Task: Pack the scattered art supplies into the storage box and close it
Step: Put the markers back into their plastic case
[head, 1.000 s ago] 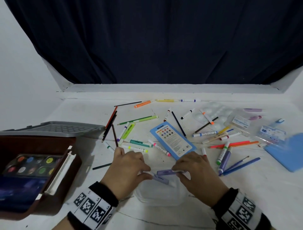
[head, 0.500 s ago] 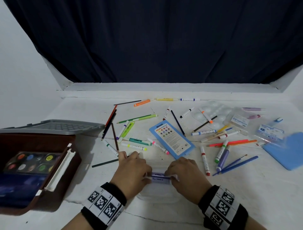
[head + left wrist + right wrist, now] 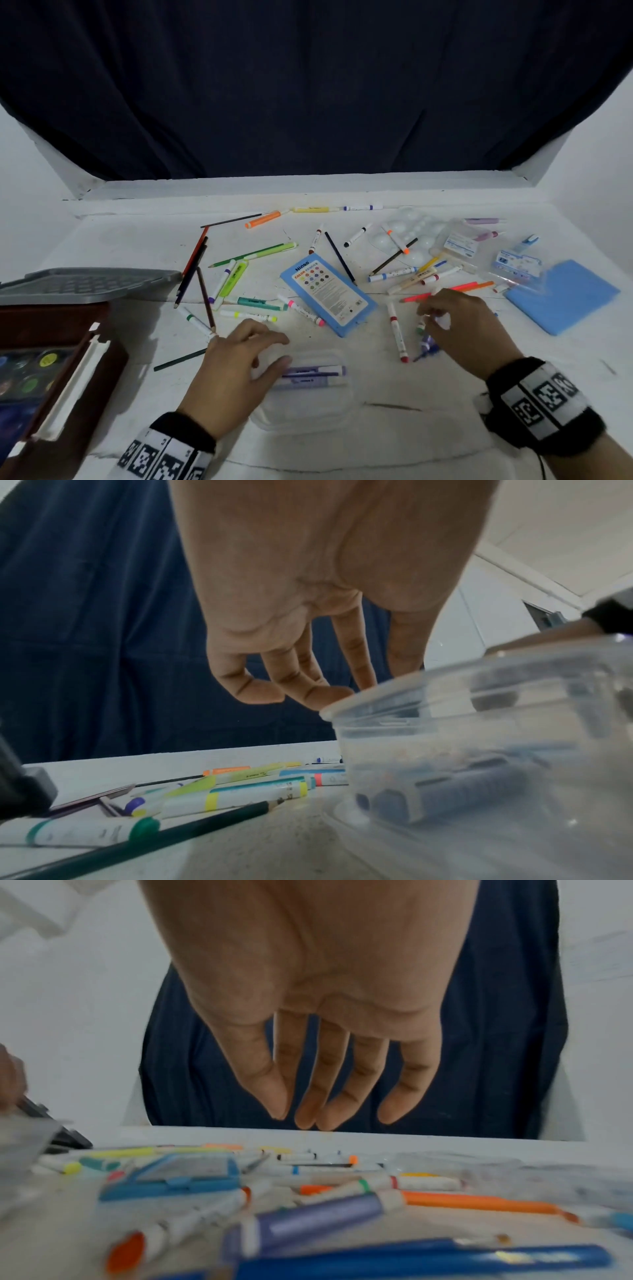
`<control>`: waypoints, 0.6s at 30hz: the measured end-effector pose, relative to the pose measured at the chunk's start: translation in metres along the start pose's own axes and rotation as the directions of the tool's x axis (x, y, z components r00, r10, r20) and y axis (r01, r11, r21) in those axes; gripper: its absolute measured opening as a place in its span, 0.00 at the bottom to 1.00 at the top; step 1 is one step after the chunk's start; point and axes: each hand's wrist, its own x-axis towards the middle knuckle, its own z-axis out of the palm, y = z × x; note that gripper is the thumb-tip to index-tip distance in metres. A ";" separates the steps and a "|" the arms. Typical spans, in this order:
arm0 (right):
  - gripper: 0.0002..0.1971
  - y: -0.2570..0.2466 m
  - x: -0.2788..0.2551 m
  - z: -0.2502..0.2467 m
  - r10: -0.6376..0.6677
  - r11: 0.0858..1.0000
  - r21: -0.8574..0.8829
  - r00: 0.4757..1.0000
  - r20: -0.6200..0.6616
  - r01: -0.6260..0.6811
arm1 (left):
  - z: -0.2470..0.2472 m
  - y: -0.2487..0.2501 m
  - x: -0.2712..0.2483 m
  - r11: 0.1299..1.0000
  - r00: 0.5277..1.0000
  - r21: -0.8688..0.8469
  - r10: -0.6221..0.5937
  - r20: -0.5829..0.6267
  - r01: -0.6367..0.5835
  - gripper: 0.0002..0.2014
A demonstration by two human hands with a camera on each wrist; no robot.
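- Clear plastic tub (image 3: 301, 401), bottom centre of the head view, holds two lilac markers (image 3: 315, 372) lying flat. Thin, see-through wall; looks light and a bit flexible, likely to skid on the white table (image 3: 120, 240) if pushed at the rim.
- Left hand (image 3: 236, 370) sits at the tub's left rim, fingers loosely spread; left wrist view shows fingertips (image 3: 329, 693) at the rim edge, not gripping anything.
- Right hand (image 3: 462, 329) is right of centre over the marker pile. Right wrist view shows fingers (image 3: 308, 1110) hanging straight, close together, nothing pinched.
- Just under it: a purple marker (image 3: 318, 1221), a green-banded marker (image 3: 363, 1185), a red-capped marker (image 3: 396, 334), an orange pen (image 3: 479, 1202).
- Handling guess: markers are light, stiff, smooth and round, so they roll. Pinch mid-barrel, not the cap.
- Blue colour-pencil case (image 3: 327, 296) lies flat, centre frame; rigid, best taken by its long edges.
- Loose pencils (image 3: 195, 263) left of centre are thin; tips could snap.
- Open brown storage box (image 3: 99, 363) with a watercolour palette (image 3: 30, 371) sits lower left, grey lid (image 3: 85, 284) behind it. Most supplies not yet packed.
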 end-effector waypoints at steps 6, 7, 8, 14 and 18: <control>0.15 0.027 0.004 -0.002 0.131 0.989 -0.108 0.945 0.300 -0.103 | -0.006 -0.002 -0.005 0.985 0.999 -0.175 -0.020 -0.040 0.013 0.10; 0.15 0.027 0.004 0.001 0.120 0.988 -0.133 0.938 0.325 -0.081 | -0.007 -0.003 -0.004 0.979 0.999 -0.203 -0.024 -0.038 0.015 0.11; 0.15 0.026 0.005 0.003 0.115 0.986 -0.154 0.932 0.345 -0.065 | -0.007 -0.004 -0.004 0.975 0.999 -0.223 -0.023 -0.038 0.014 0.13; 0.14 0.021 0.009 0.016 0.121 0.984 -0.168 0.929 0.350 -0.064 | -0.010 -0.005 -0.005 0.971 0.999 -0.236 -0.028 -0.028 0.021 0.15; 0.13 0.022 0.011 0.021 0.094 0.980 -0.197 0.926 0.366 -0.022 | -0.010 -0.004 -0.007 0.979 0.999 -0.200 -0.035 0.007 0.036 0.09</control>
